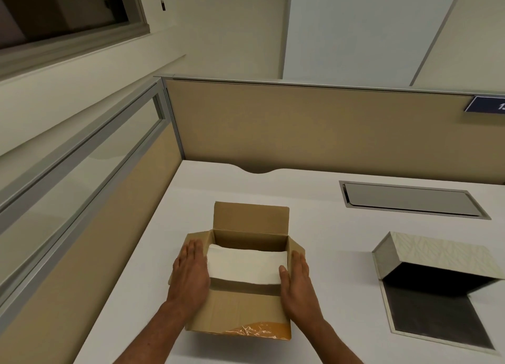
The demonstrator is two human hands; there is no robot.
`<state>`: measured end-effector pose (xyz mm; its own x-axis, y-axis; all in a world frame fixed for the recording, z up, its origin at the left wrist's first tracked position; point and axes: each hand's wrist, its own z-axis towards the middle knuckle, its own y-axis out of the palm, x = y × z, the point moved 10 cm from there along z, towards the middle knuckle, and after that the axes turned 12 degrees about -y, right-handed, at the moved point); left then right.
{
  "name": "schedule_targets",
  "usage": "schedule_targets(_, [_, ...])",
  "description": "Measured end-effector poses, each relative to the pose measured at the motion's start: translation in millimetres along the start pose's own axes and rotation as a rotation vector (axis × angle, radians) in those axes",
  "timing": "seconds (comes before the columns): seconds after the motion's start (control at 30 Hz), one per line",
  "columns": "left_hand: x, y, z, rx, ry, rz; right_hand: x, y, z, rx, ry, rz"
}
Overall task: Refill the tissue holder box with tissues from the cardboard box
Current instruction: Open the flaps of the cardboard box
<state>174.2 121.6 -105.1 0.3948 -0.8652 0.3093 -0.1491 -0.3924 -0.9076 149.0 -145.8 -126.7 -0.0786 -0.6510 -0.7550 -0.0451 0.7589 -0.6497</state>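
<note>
An open brown cardboard box (240, 309) sits on the white desk (328, 254) near its front edge, flaps spread outward. A white stack of tissues (246, 266) lies across the box's opening. My left hand (191, 270) presses flat against the stack's left end, and my right hand (296, 284) presses against its right end, thumb on top. The stack is gripped between both palms. To the right, apart from my hands, the tissue holder box (437, 317) lies open with a dark inside and its pale patterned lid (442, 257) tilted up.
A grey metal cable hatch (410, 199) is set into the desk at the back right. Tan partition panels (300, 123) close the desk at the back and the left. A blue label (489, 104) hangs on the back panel at the far right.
</note>
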Motion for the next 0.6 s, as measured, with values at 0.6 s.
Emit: schedule_targets(0.6, [23.0,-14.6,-3.2,0.067,0.173,-0.130,-14.2,-14.5,2.6,0.134,-0.024,0.084])
